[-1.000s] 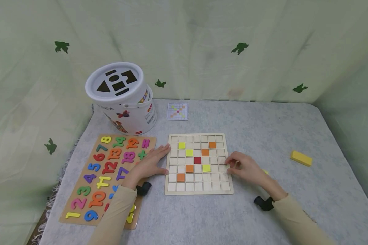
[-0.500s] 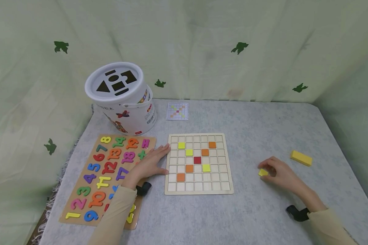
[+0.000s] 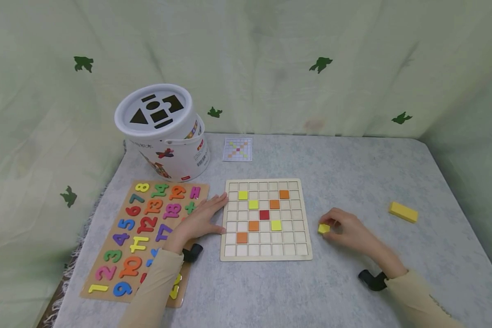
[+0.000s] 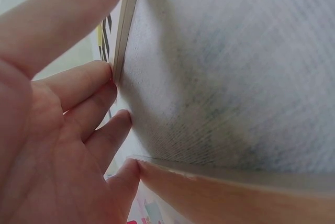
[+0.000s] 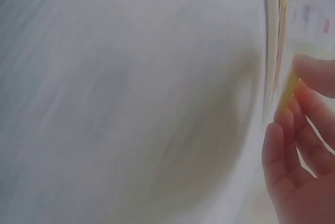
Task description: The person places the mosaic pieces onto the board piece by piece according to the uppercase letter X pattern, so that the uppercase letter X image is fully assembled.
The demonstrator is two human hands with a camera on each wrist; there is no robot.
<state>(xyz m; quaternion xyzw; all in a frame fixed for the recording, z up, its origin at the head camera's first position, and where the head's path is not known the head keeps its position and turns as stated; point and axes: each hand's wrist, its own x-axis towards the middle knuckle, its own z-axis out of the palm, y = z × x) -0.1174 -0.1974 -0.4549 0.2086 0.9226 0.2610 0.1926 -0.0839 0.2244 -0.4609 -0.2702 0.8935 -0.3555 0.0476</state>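
Note:
A wooden grid board [image 3: 266, 258] lies mid-table, with yellow, orange and red square tiles in some cells, roughly along two crossing diagonals. My left hand [image 3: 201, 218] rests at the board's left edge, fingers spread and straight; the left wrist view shows its fingertips [image 4: 107, 69] at that edge. To the right of the board, my right hand [image 3: 348, 232] pinches a yellow square tile [image 3: 323, 228] between thumb and fingers. In the right wrist view the same tile [image 5: 287, 92] appears edge-on, close to the board's side.
Left of the board lies a number puzzle board [image 3: 102, 288] with coloured numerals, partly under my left arm. Behind it stands a white bucket [image 3: 176, 157] with shape holes in its lid. A small pattern card [image 3: 237, 157] lies at the back; a yellow block [image 3: 403, 212] sits at right.
My right hand went from the board's right edge out to the yellow tile on the table, took hold of it, and has come back left with it. The left hand stays put.

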